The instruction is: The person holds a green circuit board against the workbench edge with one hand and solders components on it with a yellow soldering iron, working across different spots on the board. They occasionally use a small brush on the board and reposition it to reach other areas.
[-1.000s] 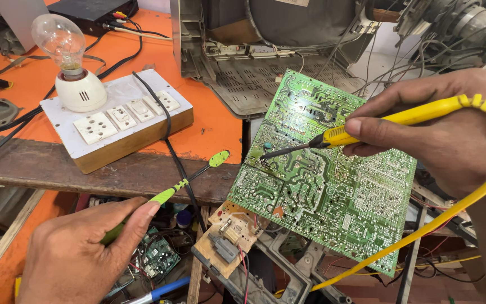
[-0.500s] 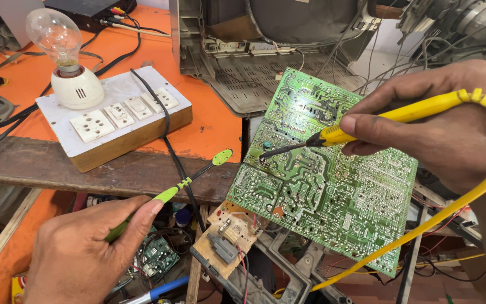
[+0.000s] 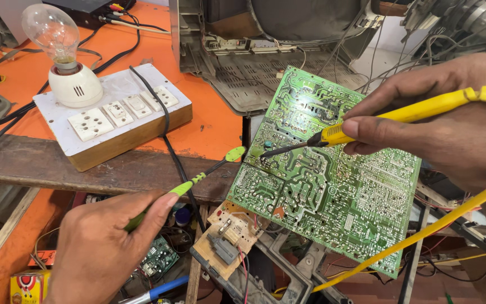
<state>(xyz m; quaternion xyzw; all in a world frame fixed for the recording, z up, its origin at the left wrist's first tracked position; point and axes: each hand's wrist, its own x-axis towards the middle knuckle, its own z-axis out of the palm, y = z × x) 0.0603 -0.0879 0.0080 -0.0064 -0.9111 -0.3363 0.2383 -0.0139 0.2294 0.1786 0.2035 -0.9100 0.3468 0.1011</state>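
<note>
Orange workbench with a dark wooden plank along its front edge; behind it, the opened grey shell of a television set. Centre right: a green circuit board, solder side up, propped at a tilt over the clutter below the plank. On the bench, a wooden switch-and-socket box with a white top plate, carrying a clear glass bulb in a white holder. The right hand has its fingers closed around a yellow soldering iron, whose dark tip rests on the board near its upper left part; the iron's yellow cable loops down past the board's right side. The left hand grips a thin green-handled tool between thumb and curled fingers; its green flattened end lies just beside the board's left edge. Beneath the board sits a small brown circuit board with a grey component.
</note>
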